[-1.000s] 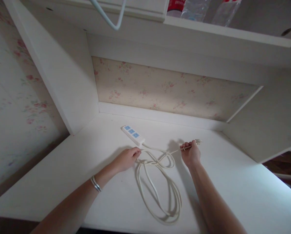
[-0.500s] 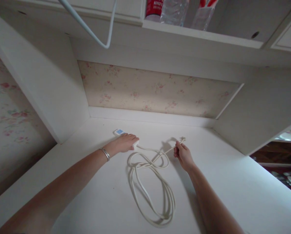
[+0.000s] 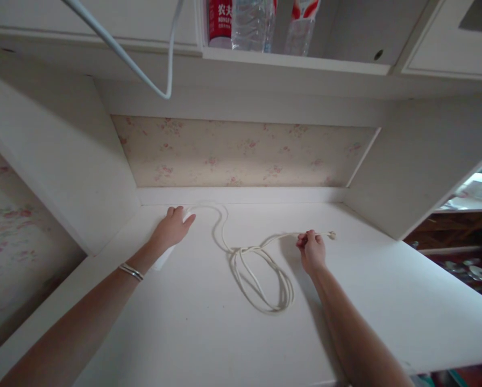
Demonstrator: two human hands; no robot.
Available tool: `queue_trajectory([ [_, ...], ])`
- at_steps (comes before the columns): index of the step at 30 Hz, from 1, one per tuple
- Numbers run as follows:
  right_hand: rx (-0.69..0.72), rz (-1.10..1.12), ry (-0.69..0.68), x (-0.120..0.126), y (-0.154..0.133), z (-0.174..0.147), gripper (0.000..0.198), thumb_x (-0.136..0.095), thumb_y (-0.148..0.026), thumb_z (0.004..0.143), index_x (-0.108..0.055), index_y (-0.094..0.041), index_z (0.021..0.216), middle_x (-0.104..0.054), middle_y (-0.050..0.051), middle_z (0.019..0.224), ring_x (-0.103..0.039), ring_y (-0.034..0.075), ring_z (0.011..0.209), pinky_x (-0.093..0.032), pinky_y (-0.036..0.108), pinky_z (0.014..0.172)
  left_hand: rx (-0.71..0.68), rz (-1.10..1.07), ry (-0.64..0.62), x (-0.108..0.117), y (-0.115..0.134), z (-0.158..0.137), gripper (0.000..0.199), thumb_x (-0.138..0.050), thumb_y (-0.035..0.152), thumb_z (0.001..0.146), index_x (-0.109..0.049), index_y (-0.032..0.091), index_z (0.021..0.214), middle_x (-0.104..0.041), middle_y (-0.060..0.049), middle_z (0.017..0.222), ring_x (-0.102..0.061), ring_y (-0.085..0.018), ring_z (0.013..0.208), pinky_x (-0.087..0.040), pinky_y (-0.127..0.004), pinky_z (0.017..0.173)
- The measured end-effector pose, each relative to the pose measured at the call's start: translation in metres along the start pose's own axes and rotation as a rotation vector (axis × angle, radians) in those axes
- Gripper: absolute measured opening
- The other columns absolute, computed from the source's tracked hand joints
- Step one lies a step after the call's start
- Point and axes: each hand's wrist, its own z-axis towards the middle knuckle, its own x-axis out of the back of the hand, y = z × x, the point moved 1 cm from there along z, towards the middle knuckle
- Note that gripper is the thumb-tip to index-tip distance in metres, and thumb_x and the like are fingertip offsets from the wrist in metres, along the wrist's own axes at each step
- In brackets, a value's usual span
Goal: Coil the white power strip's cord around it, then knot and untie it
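Note:
My left hand (image 3: 172, 228) is closed around a white power strip (image 3: 163, 260), which lies slantwise at the left of the desk. The hand covers most of the strip's middle. From its far end a cream cord (image 3: 261, 308) curves back along the desk, then lies in loose, overlapping loops between my hands. My right hand (image 3: 313, 251) pinches the cord a short way from its end. Just to the right of those fingers the plug (image 3: 332, 235) sticks out, its prongs too small to make out clearly.
A white desk (image 3: 208, 344) with side panels holds everything. Overhead, a shelf (image 3: 297, 62) bears clear plastic bottles (image 3: 249, 24) and a red-labelled one (image 3: 220, 24). A pale bent rod (image 3: 132, 67) hangs at upper left. Floral wallpaper (image 3: 241, 156) covers the back.
My left hand has moved left and turned the power strip to a steeper slant. The cord between strip and loops has stretched out. My right hand has shifted right, with the plug now pointing right.

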Motion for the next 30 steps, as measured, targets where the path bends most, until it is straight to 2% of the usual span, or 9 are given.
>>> queue_trajectory([
  [3, 0.007, 0.013, 0.012, 0.0, 0.0, 0.0, 0.028, -0.057, -0.048, 0.078, -0.046, -0.021, 0.078, -0.057, -0.007, 0.06, -0.049, 0.006, 0.043, -0.041, 0.016, 0.042, 0.035, 0.109, -0.067, -0.008, -0.022, -0.005, 0.055, -0.027, 0.054, 0.089, -0.046, 0.011, 0.117, -0.05, -0.017, 0.109, -0.06, -0.03, 0.093, -0.044, -0.038, 0.077],
  [8, -0.011, 0.008, -0.015, -0.003, 0.004, -0.004, 0.027, -0.059, -0.045, 0.077, -0.047, -0.021, 0.082, -0.06, -0.006, 0.063, -0.05, 0.007, 0.042, -0.042, 0.017, 0.04, 0.027, 0.219, -0.082, -0.025, -0.041, -0.018, 0.052, -0.028, 0.051, 0.089, -0.048, 0.008, 0.113, -0.052, -0.018, 0.108, -0.06, -0.03, 0.092, -0.045, -0.037, 0.076],
  [14, -0.036, 0.038, -0.054, -0.009, 0.0, -0.011, 0.028, -0.062, -0.044, 0.075, -0.047, -0.021, 0.081, -0.06, -0.006, 0.064, -0.05, 0.006, 0.043, -0.041, 0.017, 0.041, 0.054, 0.211, -0.197, -0.038, -0.041, -0.026, 0.05, -0.031, 0.05, 0.088, -0.051, 0.01, 0.111, -0.054, -0.018, 0.109, -0.059, -0.029, 0.093, -0.045, -0.038, 0.076],
  [18, -0.04, 0.065, -0.078, -0.012, -0.006, -0.017, 0.026, -0.061, -0.044, 0.077, -0.048, -0.022, 0.082, -0.06, -0.005, 0.064, -0.05, 0.007, 0.044, -0.041, 0.017, 0.041, 0.064, 0.214, -0.237, -0.036, -0.033, -0.029, 0.051, -0.033, 0.05, 0.087, -0.053, 0.009, 0.11, -0.055, -0.018, 0.108, -0.056, -0.031, 0.096, -0.044, -0.041, 0.078],
  [22, -0.044, 0.135, -0.135, -0.015, -0.012, -0.023, 0.026, -0.056, -0.048, 0.08, -0.049, -0.023, 0.085, -0.059, -0.005, 0.064, -0.049, 0.007, 0.045, -0.041, 0.019, 0.043, 0.043, 0.208, -0.098, -0.023, -0.008, -0.041, 0.046, -0.036, 0.045, 0.088, -0.054, 0.011, 0.112, -0.054, -0.02, 0.112, -0.051, -0.033, 0.103, -0.04, -0.043, 0.081],
  [24, -0.044, 0.184, -0.179, -0.017, -0.016, -0.027, 0.026, -0.056, -0.048, 0.08, -0.049, -0.023, 0.084, -0.058, -0.004, 0.063, -0.048, 0.008, 0.046, -0.041, 0.019, 0.045, -0.039, 0.105, -0.009, -0.017, 0.017, -0.054, 0.043, -0.032, 0.045, 0.09, -0.056, 0.015, 0.108, -0.056, -0.018, 0.11, -0.05, -0.031, 0.106, -0.038, -0.041, 0.084],
  [25, -0.042, 0.208, -0.2, -0.019, -0.018, -0.029, 0.026, -0.056, -0.047, 0.08, -0.049, -0.023, 0.083, -0.058, -0.004, 0.063, -0.048, 0.007, 0.046, -0.04, 0.019, 0.045, -0.068, 0.011, -0.02, -0.016, 0.03, -0.062, 0.043, -0.03, 0.047, 0.091, -0.059, 0.017, 0.101, -0.058, -0.016, 0.105, -0.052, -0.029, 0.104, -0.038, -0.038, 0.084],
  [27, -0.043, 0.25, -0.229, -0.021, -0.023, -0.034, 0.025, -0.058, -0.046, 0.08, -0.05, -0.022, 0.082, -0.057, -0.004, 0.062, -0.047, 0.007, 0.046, -0.039, 0.019, 0.046, -0.098, -0.259, -0.17, -0.019, 0.057, -0.078, 0.047, -0.026, 0.053, 0.09, -0.06, 0.02, 0.089, -0.063, -0.01, 0.093, -0.058, -0.023, 0.09, -0.04, -0.032, 0.076],
  [30, -0.07, 0.283, -0.273, -0.025, -0.03, -0.042, 0.023, -0.059, -0.044, 0.079, -0.051, -0.022, 0.081, -0.055, -0.004, 0.06, -0.045, 0.008, 0.046, -0.039, 0.02, 0.046, 0.022, -0.695, -0.513, -0.034, 0.088, -0.097, 0.052, -0.029, 0.061, 0.086, -0.059, 0.019, 0.083, -0.064, -0.007, 0.079, -0.058, -0.017, 0.065, -0.04, -0.026, 0.056],
])
